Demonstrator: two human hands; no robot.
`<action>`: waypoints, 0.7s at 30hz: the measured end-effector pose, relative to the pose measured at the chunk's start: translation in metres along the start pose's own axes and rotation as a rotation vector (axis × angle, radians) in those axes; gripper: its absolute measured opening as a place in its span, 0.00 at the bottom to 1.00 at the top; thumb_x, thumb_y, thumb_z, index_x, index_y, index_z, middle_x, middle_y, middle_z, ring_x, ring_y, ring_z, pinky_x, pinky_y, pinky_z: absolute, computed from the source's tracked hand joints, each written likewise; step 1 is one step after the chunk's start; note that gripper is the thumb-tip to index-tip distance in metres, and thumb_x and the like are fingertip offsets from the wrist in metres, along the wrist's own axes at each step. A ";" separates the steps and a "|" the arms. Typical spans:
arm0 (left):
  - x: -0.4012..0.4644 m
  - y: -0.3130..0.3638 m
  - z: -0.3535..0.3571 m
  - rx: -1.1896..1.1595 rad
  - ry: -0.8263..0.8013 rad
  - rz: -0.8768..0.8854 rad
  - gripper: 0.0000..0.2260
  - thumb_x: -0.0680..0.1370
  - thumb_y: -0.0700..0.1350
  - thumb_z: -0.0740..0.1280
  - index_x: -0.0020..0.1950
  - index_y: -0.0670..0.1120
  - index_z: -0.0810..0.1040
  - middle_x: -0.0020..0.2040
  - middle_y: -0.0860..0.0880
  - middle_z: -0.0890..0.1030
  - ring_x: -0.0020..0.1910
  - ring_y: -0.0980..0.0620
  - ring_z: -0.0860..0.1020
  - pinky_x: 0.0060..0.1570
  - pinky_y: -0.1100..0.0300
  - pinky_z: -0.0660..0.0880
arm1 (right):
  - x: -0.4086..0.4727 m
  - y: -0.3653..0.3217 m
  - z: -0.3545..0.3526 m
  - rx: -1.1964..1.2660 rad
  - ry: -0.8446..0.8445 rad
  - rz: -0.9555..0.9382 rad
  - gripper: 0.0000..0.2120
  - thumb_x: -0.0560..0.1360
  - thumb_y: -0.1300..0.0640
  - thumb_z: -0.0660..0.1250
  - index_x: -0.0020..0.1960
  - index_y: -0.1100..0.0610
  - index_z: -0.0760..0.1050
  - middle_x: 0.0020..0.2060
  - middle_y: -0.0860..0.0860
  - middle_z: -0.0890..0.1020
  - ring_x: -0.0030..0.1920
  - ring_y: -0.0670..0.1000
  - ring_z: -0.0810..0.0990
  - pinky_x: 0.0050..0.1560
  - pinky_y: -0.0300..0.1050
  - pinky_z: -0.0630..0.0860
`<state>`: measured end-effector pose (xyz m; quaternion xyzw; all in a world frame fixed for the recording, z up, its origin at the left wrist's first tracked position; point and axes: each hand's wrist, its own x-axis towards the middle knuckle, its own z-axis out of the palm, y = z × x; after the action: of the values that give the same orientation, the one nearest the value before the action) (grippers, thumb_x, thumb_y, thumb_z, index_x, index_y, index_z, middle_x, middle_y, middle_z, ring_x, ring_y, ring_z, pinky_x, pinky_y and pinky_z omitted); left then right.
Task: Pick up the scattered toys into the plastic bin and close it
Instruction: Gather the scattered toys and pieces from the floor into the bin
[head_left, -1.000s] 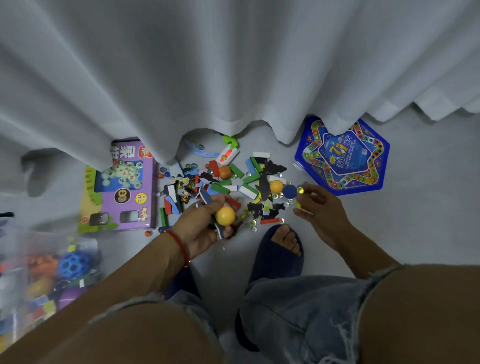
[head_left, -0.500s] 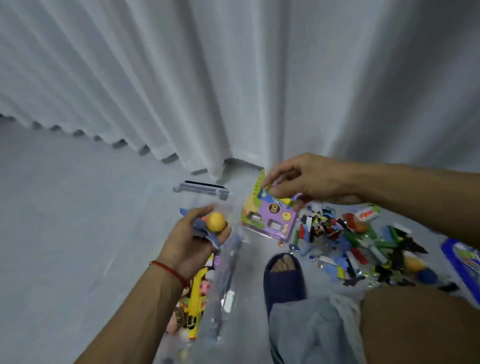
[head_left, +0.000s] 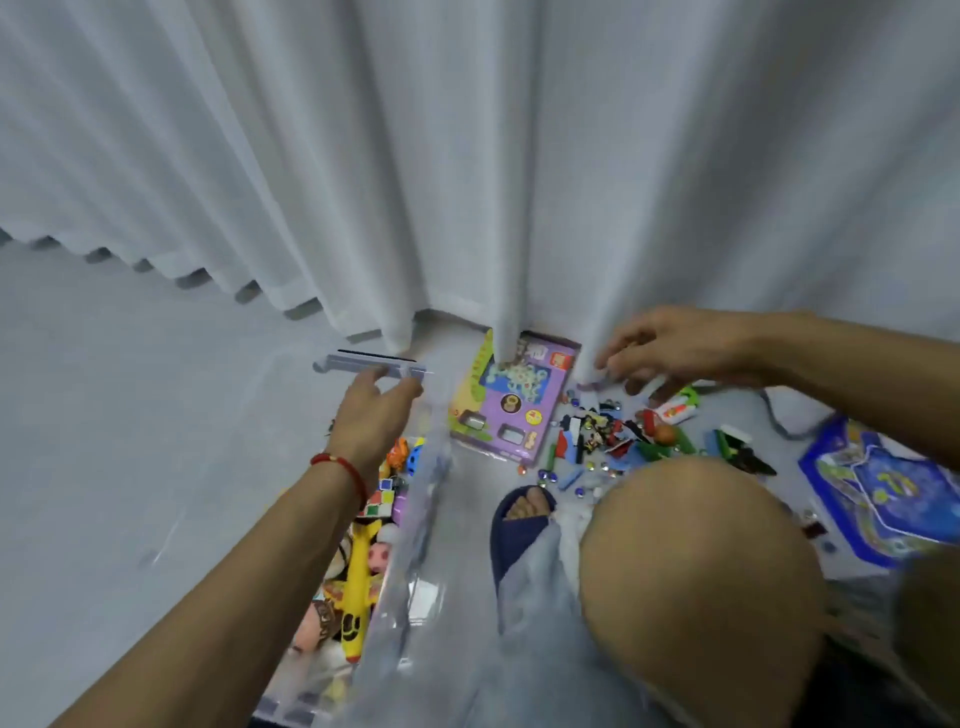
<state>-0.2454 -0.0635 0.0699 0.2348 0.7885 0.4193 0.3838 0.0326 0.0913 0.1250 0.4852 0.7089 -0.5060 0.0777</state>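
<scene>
still on the floor, loose marbles (head_left: 582, 475) may roll off; left hand (head_left: 375, 411) fingers spread over clear bin (head_left: 415, 545), right hand (head_left: 670, 349) fingers loosely apart.

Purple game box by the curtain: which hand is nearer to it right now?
Right. The right hand hovers just past the purple game box's far right corner, above the scattered pieces. The left hand is over the plastic bin, on the box's other side.

Surroundings: curtain, floor, slipper, shorts.

A white pleated curtain (head_left: 467, 171) is seen hanging down to a pale grey floor (head_left: 130, 415). A dark blue slipper (head_left: 511, 540) is worn on one foot, just beside frayed denim shorts (head_left: 535, 597) at the knee.
</scene>
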 end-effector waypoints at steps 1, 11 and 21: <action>-0.003 0.011 0.024 0.009 -0.054 0.051 0.21 0.76 0.46 0.68 0.69 0.48 0.72 0.65 0.45 0.76 0.59 0.47 0.76 0.62 0.47 0.74 | -0.010 0.024 -0.012 0.016 0.043 0.056 0.09 0.79 0.54 0.66 0.58 0.52 0.79 0.55 0.55 0.82 0.54 0.55 0.82 0.50 0.50 0.83; -0.045 0.032 0.238 0.385 -0.974 0.086 0.09 0.77 0.44 0.69 0.57 0.47 0.80 0.52 0.44 0.82 0.50 0.45 0.81 0.52 0.48 0.80 | -0.068 0.275 0.006 0.301 0.440 0.466 0.06 0.77 0.59 0.66 0.52 0.56 0.80 0.45 0.57 0.82 0.39 0.52 0.81 0.40 0.53 0.83; 0.007 -0.073 0.325 0.964 -1.098 0.533 0.15 0.74 0.47 0.73 0.59 0.54 0.75 0.56 0.51 0.79 0.50 0.52 0.79 0.50 0.59 0.76 | -0.041 0.425 0.126 0.292 0.733 0.864 0.23 0.76 0.56 0.70 0.68 0.56 0.69 0.63 0.58 0.75 0.60 0.57 0.76 0.59 0.50 0.73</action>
<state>0.0080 0.0585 -0.1091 0.7315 0.4978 -0.0681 0.4610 0.3314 -0.0259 -0.1833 0.8793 0.3504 -0.3199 -0.0408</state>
